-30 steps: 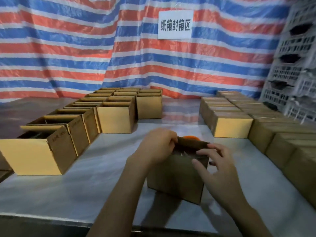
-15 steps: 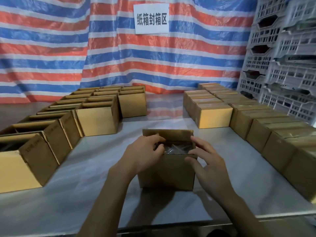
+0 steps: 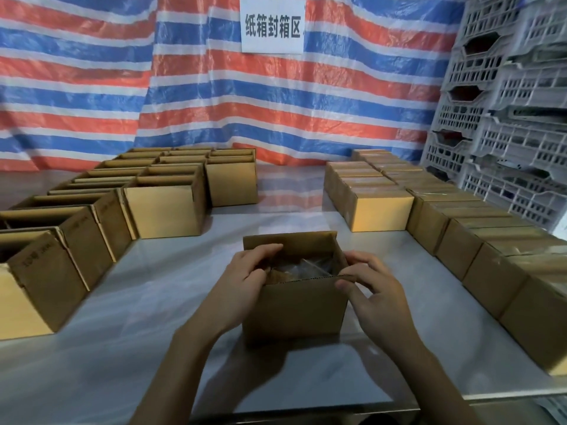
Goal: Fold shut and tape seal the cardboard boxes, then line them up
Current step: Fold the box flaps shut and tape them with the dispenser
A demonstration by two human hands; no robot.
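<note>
The open cardboard box [image 3: 294,305] sits by the worktop's [image 3: 153,302] front edge, midway along. The left hand [image 3: 245,277] curls over its left rim; the right hand [image 3: 374,289] pinches the right rim. Other open boxes [image 3: 165,210] line the left edge.

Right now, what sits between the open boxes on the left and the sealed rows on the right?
Head view: just the box the left hand and right hand hold; otherwise bare table.
</note>
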